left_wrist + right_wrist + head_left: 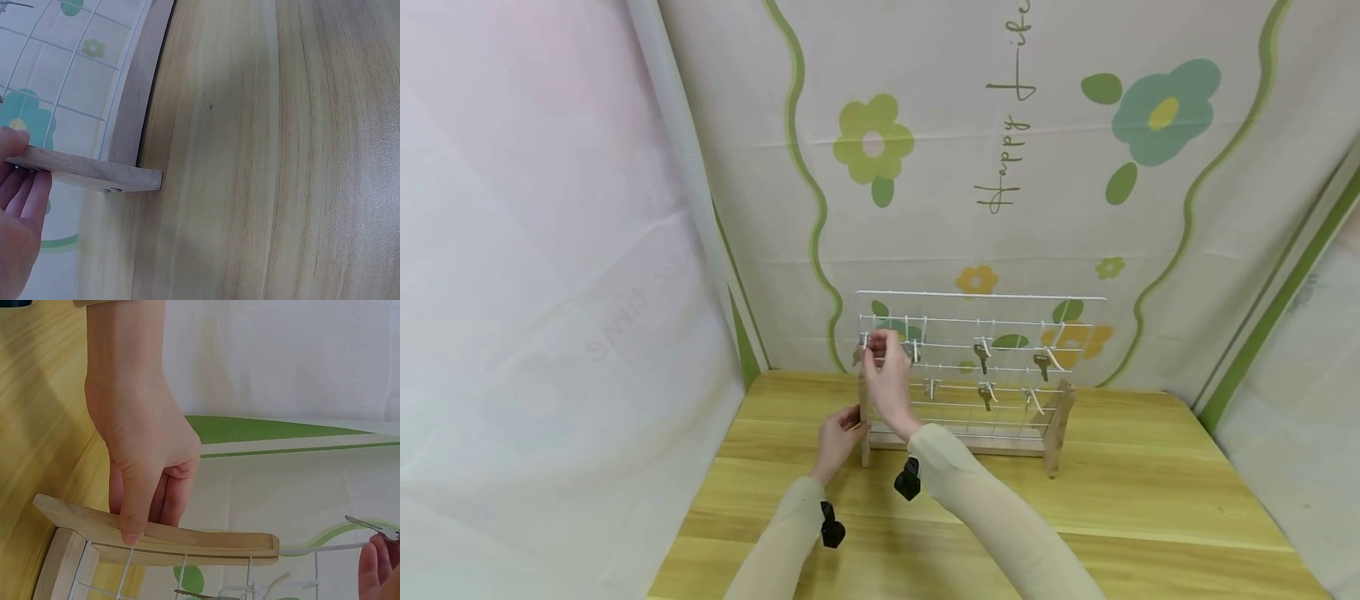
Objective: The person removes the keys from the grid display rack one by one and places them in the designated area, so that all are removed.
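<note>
A white wire grid rack (981, 295) with wooden sides stands on the table. My left hand (837, 442) grips the left wooden side piece (81, 167), thumb on one face and fingers on the other. At the upper left of the grid, my right hand (889, 379) has its fingertips together at a hook. A silver key (374, 527) shows at the right fingertips in the right wrist view; those fingers (369, 569) pinch it, partly cut off by the frame. Other keys hang from white hooks, among them one key (981, 357) in the middle and another key (1042, 365) at right.
The rack's right wooden foot (1054, 433) stands on the wood-grain table (1120, 508). Behind it hangs a printed cloth (940, 225) with flowers, and white cloth (550, 292) encloses the left side. Several hooks sit in two rows on the grid.
</note>
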`<state>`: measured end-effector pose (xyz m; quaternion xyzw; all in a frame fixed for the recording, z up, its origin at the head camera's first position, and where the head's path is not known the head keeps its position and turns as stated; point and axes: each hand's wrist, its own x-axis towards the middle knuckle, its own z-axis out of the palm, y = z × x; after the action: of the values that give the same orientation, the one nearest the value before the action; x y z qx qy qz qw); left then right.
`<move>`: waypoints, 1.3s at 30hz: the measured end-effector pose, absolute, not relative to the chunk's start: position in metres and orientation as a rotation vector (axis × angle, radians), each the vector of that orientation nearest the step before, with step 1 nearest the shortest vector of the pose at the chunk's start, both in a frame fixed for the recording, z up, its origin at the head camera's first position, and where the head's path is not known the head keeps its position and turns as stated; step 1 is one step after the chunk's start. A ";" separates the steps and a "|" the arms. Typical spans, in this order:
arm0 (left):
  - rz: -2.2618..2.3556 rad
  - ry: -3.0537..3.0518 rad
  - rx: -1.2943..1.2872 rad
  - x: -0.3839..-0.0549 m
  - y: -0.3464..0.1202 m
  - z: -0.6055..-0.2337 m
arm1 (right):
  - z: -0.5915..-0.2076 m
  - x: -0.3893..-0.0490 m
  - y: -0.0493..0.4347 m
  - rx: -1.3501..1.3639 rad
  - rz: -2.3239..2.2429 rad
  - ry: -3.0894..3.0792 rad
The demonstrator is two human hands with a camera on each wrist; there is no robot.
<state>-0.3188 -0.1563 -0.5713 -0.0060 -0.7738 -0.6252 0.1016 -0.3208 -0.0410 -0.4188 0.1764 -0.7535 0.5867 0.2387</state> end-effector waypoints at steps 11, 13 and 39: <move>-1.826 -2.274 -0.064 -0.312 -0.153 -0.561 | -0.418 -0.315 -0.034 0.483 1.569 -2.069; -1.841 -2.270 -0.080 -0.307 -0.151 -0.553 | -0.418 -0.314 -0.033 0.487 1.567 -2.078; -1.887 -2.257 -0.016 -0.320 -0.155 -0.571 | -0.415 -0.291 -0.014 0.595 1.573 -2.040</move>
<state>-0.3196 -0.1553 -0.5710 -0.0056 -0.7634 -0.6381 0.0998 -0.2913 -0.0138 -0.4148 0.2181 -0.7477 0.5768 0.2463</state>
